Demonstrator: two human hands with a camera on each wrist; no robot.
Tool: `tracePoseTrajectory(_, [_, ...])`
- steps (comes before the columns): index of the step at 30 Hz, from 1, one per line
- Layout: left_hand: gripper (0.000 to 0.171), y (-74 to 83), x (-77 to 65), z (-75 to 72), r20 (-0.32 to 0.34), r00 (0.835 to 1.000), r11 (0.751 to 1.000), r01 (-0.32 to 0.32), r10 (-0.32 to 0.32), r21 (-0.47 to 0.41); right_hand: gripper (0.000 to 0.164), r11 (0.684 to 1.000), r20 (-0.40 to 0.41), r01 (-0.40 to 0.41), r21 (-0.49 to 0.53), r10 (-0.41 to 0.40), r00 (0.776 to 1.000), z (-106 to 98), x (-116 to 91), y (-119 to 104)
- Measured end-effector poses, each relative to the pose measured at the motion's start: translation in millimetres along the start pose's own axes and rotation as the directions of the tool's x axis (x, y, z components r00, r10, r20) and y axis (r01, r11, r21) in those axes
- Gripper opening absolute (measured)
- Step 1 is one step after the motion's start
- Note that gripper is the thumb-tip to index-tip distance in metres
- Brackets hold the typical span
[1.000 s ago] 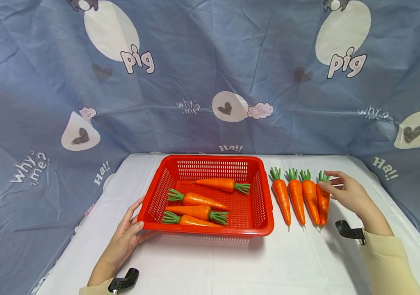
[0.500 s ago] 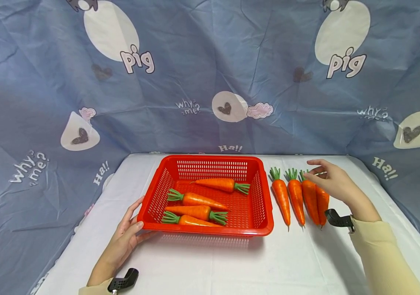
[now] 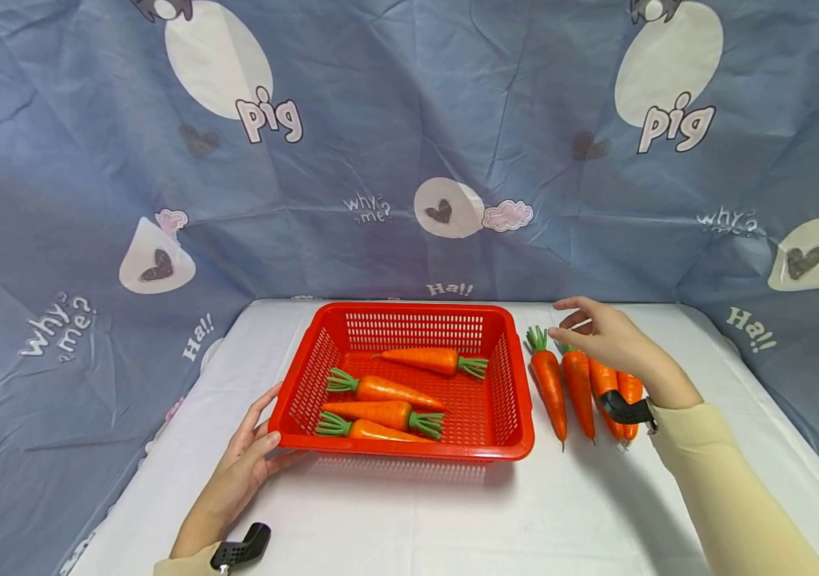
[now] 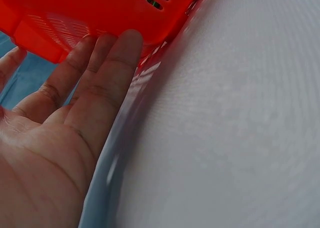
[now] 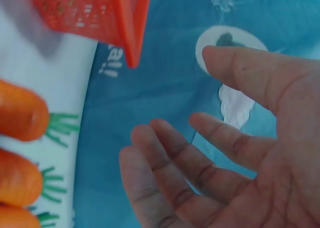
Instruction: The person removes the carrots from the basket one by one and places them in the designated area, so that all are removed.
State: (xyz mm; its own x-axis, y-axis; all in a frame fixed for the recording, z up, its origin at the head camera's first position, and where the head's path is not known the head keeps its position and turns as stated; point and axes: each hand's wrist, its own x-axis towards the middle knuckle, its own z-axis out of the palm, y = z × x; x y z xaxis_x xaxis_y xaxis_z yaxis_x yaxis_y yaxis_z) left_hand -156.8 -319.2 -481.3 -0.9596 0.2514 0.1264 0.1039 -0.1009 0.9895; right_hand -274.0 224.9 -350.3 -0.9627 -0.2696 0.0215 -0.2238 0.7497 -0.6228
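A red plastic basket (image 3: 409, 453) stands on the white-covered table with several carrots (image 3: 395, 390) inside, green tops attached. My left hand (image 3: 237, 472) rests at its front left corner. In the left wrist view the fingers (image 4: 107, 83) reach out nearly straight against the basket's outer wall. My right hand (image 3: 614, 340) hangs over the green tops of a row of carrots (image 3: 548, 384) right of the basket, hiding some of those tops. Nothing lies between its spread thumb and loosely bent fingers (image 5: 162, 163) in the right wrist view.
A blue printed cloth (image 3: 381, 144) hangs behind the table and along both sides. The white tablecloth (image 3: 453, 520) spreads in front of the basket. The rightmost carrots (image 3: 629, 388) in the row lie close together, partly behind the right wrist's black camera mount (image 3: 625, 408).
My right hand has moved left along the row, from the rightmost carrot to above the left ones. The left hand, the basket and the carrots in it have stayed put.
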Motion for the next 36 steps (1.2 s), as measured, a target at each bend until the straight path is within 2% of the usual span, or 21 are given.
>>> tracePoseTrajectory(9, [0.068,-2.3,0.2,-1.9,0.028,1.000,1.000,-0.012,0.012,-0.027,0.055,0.997,0.064,0.078,0.004,-0.078,0.995,10.5,17.6,-28.1])
tracePoseTrajectory(22, [0.068,-2.3,-0.5,-2.6,0.021,1.000,1.000,-0.008,0.008,-0.021,0.054,0.985,0.162,0.167,-0.047,-0.158,0.974,38.2,42.3,-61.1])
tracePoseTrajectory(25, [0.068,-2.0,-0.8,-2.8,0.018,1.000,1.000,-0.006,0.006,-0.017,0.054,0.979,0.184,0.199,-0.049,-0.187,0.965,46.9,48.6,-68.0])
tracePoseTrajectory(31, [0.068,-2.2,-0.9,-3.3,0.026,1.000,1.000,-0.011,0.012,-0.028,0.052,0.955,0.249,0.287,-0.072,-0.261,0.932,68.9,64.0,-81.1])
tracePoseTrajectory(36, [0.068,-1.5,-1.2,-3.1,0.040,0.999,0.999,-0.015,0.016,-0.034,0.054,0.954,0.323,0.287,-0.086,-0.246,0.914,85.3,74.1,-92.6])
